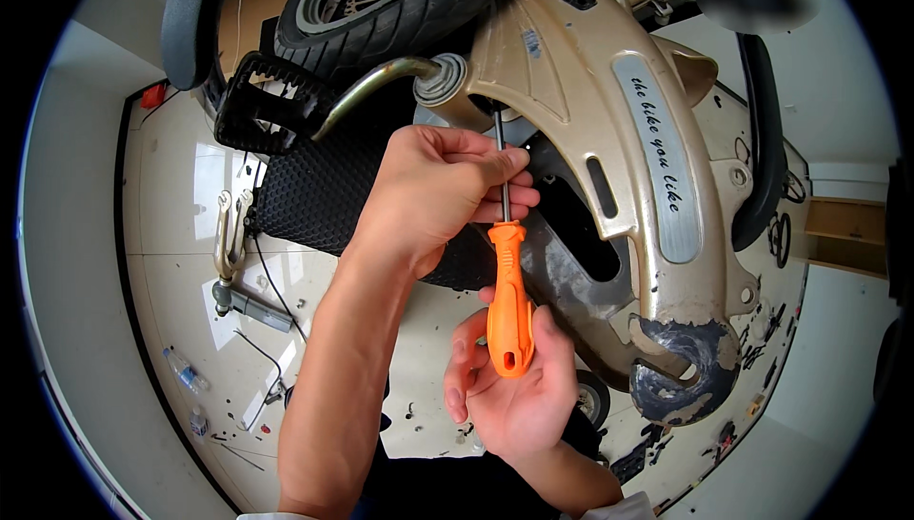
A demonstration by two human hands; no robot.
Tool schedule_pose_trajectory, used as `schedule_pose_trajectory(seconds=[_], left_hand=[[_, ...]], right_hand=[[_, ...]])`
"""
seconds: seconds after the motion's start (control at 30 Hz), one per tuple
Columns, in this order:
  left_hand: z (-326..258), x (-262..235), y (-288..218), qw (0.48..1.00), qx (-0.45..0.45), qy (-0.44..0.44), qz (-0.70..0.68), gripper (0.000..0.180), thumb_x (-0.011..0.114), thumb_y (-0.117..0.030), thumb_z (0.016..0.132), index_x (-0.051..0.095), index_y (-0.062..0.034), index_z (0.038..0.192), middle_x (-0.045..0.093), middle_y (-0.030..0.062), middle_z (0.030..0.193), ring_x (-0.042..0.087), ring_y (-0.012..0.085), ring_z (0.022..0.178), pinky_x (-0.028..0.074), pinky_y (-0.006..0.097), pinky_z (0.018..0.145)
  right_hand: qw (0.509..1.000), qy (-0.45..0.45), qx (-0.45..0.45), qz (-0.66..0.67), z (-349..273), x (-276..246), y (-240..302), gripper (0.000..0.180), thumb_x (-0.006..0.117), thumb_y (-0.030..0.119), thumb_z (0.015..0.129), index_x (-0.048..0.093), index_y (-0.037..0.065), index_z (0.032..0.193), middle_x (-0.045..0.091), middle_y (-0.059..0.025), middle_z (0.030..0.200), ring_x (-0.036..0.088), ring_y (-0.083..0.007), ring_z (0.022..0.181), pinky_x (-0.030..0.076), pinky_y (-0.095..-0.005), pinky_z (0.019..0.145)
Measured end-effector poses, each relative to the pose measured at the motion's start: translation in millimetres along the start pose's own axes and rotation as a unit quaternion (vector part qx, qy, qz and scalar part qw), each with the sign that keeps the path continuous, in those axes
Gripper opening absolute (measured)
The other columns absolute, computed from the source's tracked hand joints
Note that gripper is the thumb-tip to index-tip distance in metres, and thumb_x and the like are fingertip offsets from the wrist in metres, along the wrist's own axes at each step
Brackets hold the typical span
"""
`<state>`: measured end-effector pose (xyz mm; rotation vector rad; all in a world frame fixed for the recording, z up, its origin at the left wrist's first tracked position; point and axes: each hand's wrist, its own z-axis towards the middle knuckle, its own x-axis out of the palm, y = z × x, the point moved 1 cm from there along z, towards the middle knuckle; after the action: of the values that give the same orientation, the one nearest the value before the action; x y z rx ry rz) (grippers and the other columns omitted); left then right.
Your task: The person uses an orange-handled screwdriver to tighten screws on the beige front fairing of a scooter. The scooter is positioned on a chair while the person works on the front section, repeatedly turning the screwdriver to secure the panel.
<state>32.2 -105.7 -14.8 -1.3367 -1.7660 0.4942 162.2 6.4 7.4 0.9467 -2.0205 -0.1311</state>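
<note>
An orange-handled screwdriver (509,310) points up and away from me, its shaft running to a dark opening in the gold bike frame (571,53); the tip is hidden there. My left hand (438,182) pinches the metal shaft between thumb and fingers. Lower down, my right hand (519,377) is curled loosely round the screwdriver's handle, thumb on its right side and fingers on the left and behind it. Left of the opening are the crank arm (376,87) with a black pedal (267,106). Chipped paint marks the frame's dark hooked end (690,372).
A black-tyred wheel (400,20) is at the top, beside a curved black fender (190,20). Beneath the frame lies a black textured pad (314,191). The tiled floor holds a metal fork-shaped part (228,244), plastic bottles (186,370), cables and scattered small parts. A wooden shelf (843,234) stands right.
</note>
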Motion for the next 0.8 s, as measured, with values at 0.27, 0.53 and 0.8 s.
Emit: schedule_pose_trajectory(seconds=[0.27,0.53,0.8], left_hand=[[2.5,0.3,4.1,0.999,0.032,-0.032,0.013,0.016,0.068,-0.008,0.086,0.064,0.0068,0.086,0.068,0.0138,0.078,0.068,0.0173,0.065,0.056,0.025,0.058],[2.0,-2.2,1.4,0.998,0.036,0.002,-0.057,0.02,0.061,-0.015,0.091,0.065,0.0043,0.092,0.069,0.0133,0.081,0.067,0.0169,0.069,0.056,0.026,0.064],[6.4,-9.0,5.3,0.999,0.02,-0.041,-0.019,0.019,0.068,-0.017,0.086,0.068,0.0008,0.093,0.07,0.0114,0.078,0.067,0.0161,0.065,0.054,0.025,0.063]], right_hand=[[0.998,0.005,0.063,0.024,2.4,2.4,-3.7,0.047,0.034,0.05,0.098,0.048,0.007,0.108,0.042,-0.0008,0.058,0.034,-0.0109,0.033,0.028,-0.0255,0.033],[0.919,0.249,0.126,0.278,16.1,-9.1,1.6,0.056,0.024,0.058,0.097,0.047,0.007,0.093,0.031,0.0031,0.045,0.021,-0.0092,0.03,0.022,-0.0237,0.034],[0.999,0.021,0.021,-0.021,9.7,-2.2,-6.1,0.05,0.027,0.049,0.099,0.048,0.007,0.115,0.048,-0.0069,0.072,0.044,-0.0171,0.043,0.036,-0.0291,0.04]])
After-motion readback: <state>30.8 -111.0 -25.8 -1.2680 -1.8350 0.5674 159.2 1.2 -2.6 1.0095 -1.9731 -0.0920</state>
